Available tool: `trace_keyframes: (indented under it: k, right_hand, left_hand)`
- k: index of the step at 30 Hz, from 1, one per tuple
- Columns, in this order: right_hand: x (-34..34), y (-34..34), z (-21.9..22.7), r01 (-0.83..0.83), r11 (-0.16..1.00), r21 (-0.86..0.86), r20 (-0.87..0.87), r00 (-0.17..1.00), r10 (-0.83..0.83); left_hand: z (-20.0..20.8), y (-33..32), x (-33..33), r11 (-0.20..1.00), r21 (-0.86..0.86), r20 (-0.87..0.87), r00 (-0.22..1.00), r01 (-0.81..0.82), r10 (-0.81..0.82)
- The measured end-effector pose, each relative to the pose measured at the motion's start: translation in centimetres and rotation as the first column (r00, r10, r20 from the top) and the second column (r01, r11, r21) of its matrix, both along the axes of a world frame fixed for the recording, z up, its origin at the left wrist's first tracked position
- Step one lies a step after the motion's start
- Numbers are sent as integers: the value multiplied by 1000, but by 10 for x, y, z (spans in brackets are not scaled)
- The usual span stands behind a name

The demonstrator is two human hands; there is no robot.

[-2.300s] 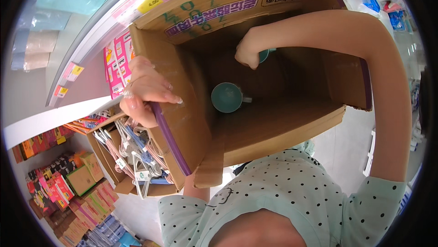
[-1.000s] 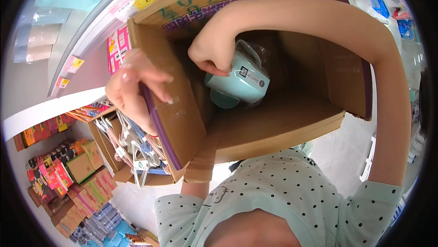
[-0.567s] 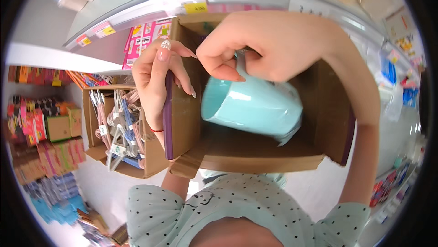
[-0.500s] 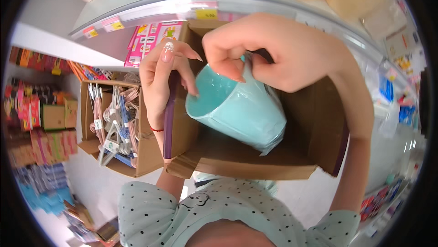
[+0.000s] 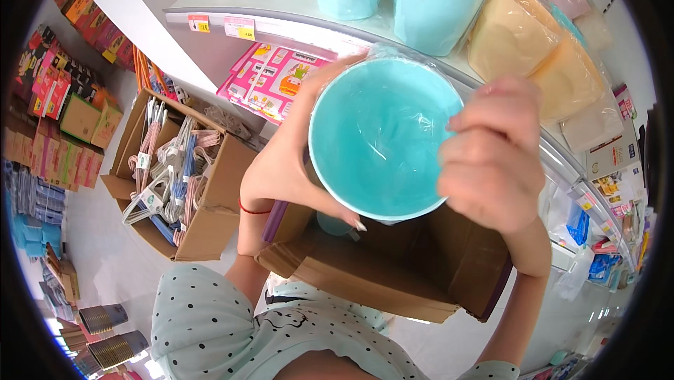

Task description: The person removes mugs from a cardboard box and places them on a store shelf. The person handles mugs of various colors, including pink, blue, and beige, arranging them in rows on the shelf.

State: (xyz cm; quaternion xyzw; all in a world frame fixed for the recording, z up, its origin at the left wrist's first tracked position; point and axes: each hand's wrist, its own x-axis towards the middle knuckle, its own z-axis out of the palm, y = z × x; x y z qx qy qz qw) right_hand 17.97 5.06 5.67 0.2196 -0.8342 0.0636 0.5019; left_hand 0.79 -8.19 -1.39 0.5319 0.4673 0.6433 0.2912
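A large turquoise plastic cup (image 5: 382,141), wrapped in clear film, is held up above an open cardboard box (image 5: 379,275), its round mouth tilted toward me. My left hand (image 5: 295,148) is wrapped round the cup's left side, with the thumb below the rim. At the right rim, my right hand (image 5: 495,155) is closed with curled fingers; it is slightly blurred, and whether it grips a handle or the film is hidden. Part of a pale turquoise piece (image 5: 333,224) shows inside the box, under my left thumb.
Ahead, a curved shelf (image 5: 281,1) bears film-wrapped turquoise cups (image 5: 439,4) and cream containers (image 5: 512,29). Pink printed packs (image 5: 270,78) lie below it. Left stands a carton (image 5: 210,197) of hangers (image 5: 165,169). Stacked goods (image 5: 77,120) line the far left.
The cup has risen out of the box toward the shelf, its mouth now turned up at me. My left hand has closed round its side. My right hand has shifted right along the rim.
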Motion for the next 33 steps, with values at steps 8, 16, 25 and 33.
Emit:
trace_keyframes:
  k: [8,16,25,33]
  right_hand:
    - [-2,2,1,74,996,41,-95,993,-69]
    - [-27,1,-16,-175,519,-836,77,901,427]
    - [-25,-11,-36,16,-212,-977,-129,746,653]
    - [-23,-7,-37,20,-372,-928,-276,633,723]
  left_hand:
    - [5,0,9,935,281,-293,909,-216,298]
    - [10,4,3,672,677,-431,577,-301,693]
    - [15,-8,11,818,480,-518,650,-317,556]
    - [10,12,3,740,638,-500,617,-213,608]
